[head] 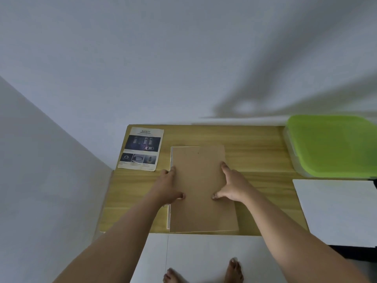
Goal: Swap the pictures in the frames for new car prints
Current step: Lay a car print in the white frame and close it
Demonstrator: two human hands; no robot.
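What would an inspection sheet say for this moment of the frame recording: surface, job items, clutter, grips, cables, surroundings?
Surface: wooden table, set against a pale wall.
Job's things: brown backing board lies flat mid-table, with a white frame edge showing along its left side. The car print, headed SAFETY, lies face up at the far left corner, apart from the board.
Clutter: green-lidded box at the far right; white sheet at the near right.
Grips: left hand is at the board's left edge, thumb on top. Right hand is spread flat on the board.
Cables: nothing seen.
Surroundings: white floor and bare feet by the table's near edge.
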